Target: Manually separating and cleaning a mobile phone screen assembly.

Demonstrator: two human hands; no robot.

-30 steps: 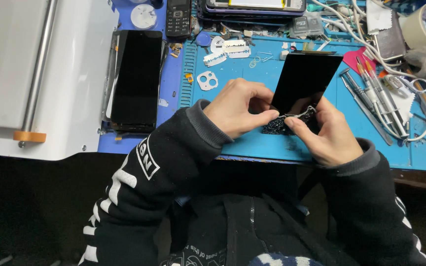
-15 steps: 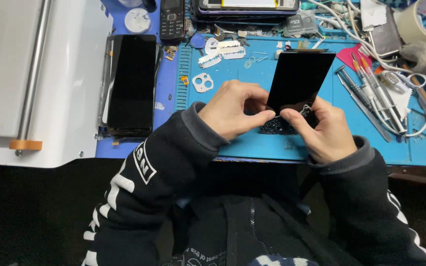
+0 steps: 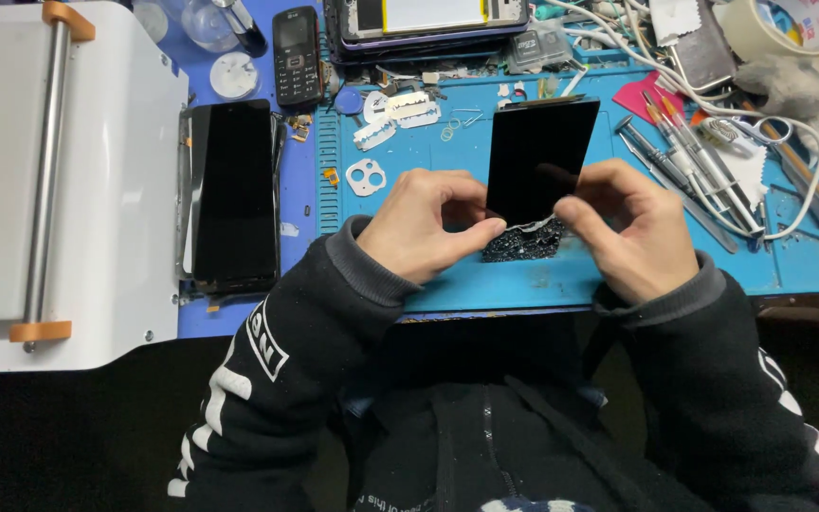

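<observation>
Both hands hold a black phone screen panel (image 3: 537, 156) tilted up over a blue work mat (image 3: 428, 275). My left hand (image 3: 426, 226) pinches its lower left corner. At the lower right corner, my right hand (image 3: 629, 226) pinches the panel, where a thin pale strip (image 3: 540, 225) peels from the bottom edge. Under the panel lies a small heap of black broken glass bits (image 3: 521, 245).
A second black phone (image 3: 232, 194) lies on a white machine (image 3: 68, 190) at the left. A small keypad phone (image 3: 296, 55), razor blades (image 3: 400, 109), a white camera bezel (image 3: 365, 176), tweezers and screwdrivers (image 3: 684, 161), cables, a tape roll (image 3: 777, 27) and an opened phone (image 3: 428, 19) crowd the bench.
The panel has been lifted and tilted more upright. Both hands have shifted to its bottom corners, and the pale strip now shows peeling from the lower edge.
</observation>
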